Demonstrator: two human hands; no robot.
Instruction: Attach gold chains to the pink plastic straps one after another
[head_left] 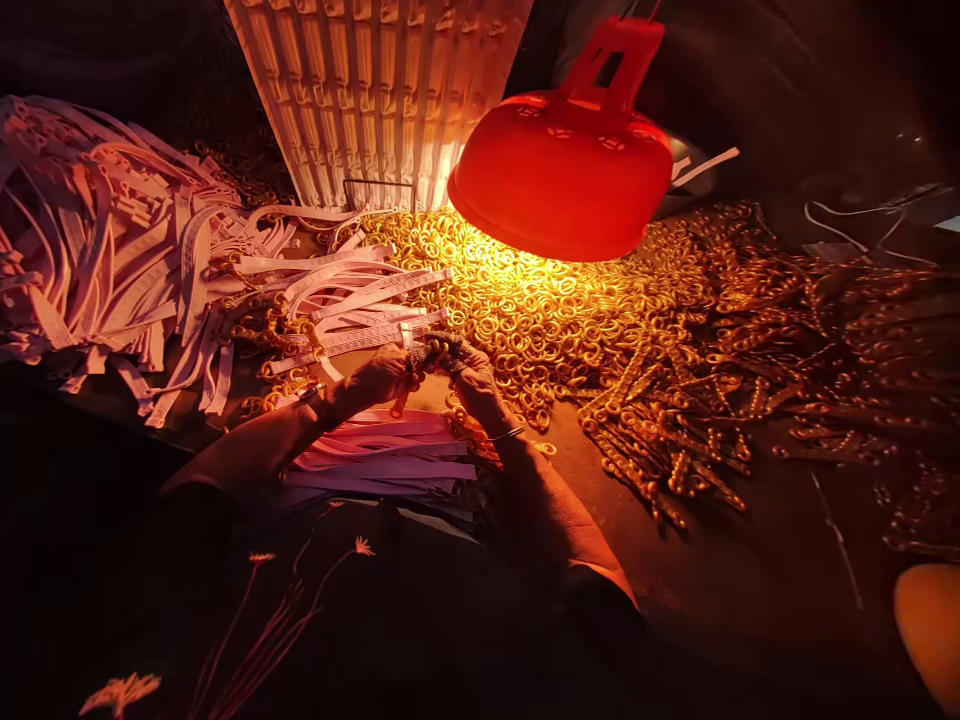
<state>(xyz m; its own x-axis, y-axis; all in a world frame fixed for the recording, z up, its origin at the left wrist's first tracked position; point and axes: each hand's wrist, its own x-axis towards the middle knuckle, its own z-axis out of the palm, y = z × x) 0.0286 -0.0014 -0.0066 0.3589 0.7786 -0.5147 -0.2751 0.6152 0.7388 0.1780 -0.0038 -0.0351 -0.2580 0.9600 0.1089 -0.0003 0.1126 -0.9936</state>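
Note:
My left hand [381,378] and my right hand [474,378] are close together at the table's near side, fingers closed in a pinch. Between them is a short chain of gold-coloured rings [433,350], with a few links [400,403] hanging below my left fingers. A pale strap end [406,336] stands up by the left fingertips; I cannot tell whether it is joined to the chain. The fingertips look dark, and their exact hold is partly hidden. Under my wrists lies a stack of pink-lit straps [382,450]. More pale straps [367,295] lie just beyond my left hand.
A red lamp [566,175] hangs low over a wide heap of loose gold rings [525,300]. Linked ring chains [667,430] lie to the right. A big pile of straps [112,250] covers the left side. A ribbed panel [382,90] stands at the back.

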